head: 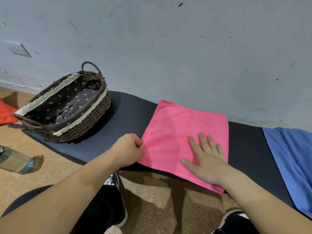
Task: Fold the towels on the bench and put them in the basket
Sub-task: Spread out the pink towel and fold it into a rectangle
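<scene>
The dark ribbed padded worktop [128, 115] runs along the wall, its length going from the near right to the far left; two towels lie on it; the blue cloth towel [290, 159] is spread at the right end; the folded pink cloth towel [179, 125] lies flat in the middle, its long axis crossing the worktop from the wall to the near edge, which it overhangs; one brown woven oval basket [87, 119] with flowered lining sits at the left end, holding no towel; the right hand [205, 162] presses flat on the pink towel, fingers spread; the left hand [129, 150] has its grip pinched on the towel's left edge.
</scene>
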A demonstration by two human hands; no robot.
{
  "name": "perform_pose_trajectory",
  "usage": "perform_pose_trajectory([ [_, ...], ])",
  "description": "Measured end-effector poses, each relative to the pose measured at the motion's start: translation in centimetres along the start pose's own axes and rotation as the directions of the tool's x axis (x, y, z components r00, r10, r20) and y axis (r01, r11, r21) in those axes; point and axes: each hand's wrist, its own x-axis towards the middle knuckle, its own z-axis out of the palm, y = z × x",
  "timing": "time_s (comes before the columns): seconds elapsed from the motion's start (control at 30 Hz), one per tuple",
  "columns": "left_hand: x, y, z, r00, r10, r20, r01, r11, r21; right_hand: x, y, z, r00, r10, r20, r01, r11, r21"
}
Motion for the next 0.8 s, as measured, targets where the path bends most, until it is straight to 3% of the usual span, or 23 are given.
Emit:
perform_pose_trajectory([
  [0.1,-0.2,0.0,0.1,0.999,0.032,-0.021,-0.03,0.996,0.088,0.2,0.0,-0.5,1.0,0.005,-0.024,-0.005,1.0,0.003],
  [0.2,-0.1,1.0,0.6,0.958,0.252,-0.135,-0.215,0.947,0.24,0.3,0.9,-0.9,0.997,0.059,-0.046,-0.058,0.998,0.012],
  [0.3,-0.2,2.7,2.1,0.907,0.42,-0.011,-0.402,0.875,0.271,0.3,1.6,-0.9,0.995,0.097,0.002,-0.097,0.995,-0.018],
  [0.43,0.4,3.3,4.4,0.918,0.332,0.219,-0.396,0.818,0.417,-0.8,1.1,-1.0,0.988,0.121,0.091,-0.116,0.992,-0.057],
  [0.7,1.2,5.5,3.4,0.916,0.351,0.194,-0.4,0.778,0.484,-5.8,-1.2,-2.9,0.919,0.218,0.329,-0.11,0.942,-0.318],
  [0.8,1.8,5.7,3.1,0.912,0.348,0.218,-0.411,0.763,0.499,-6.1,-1.9,-5.2,0.937,0.19,0.294,-0.104,0.953,-0.284],
])
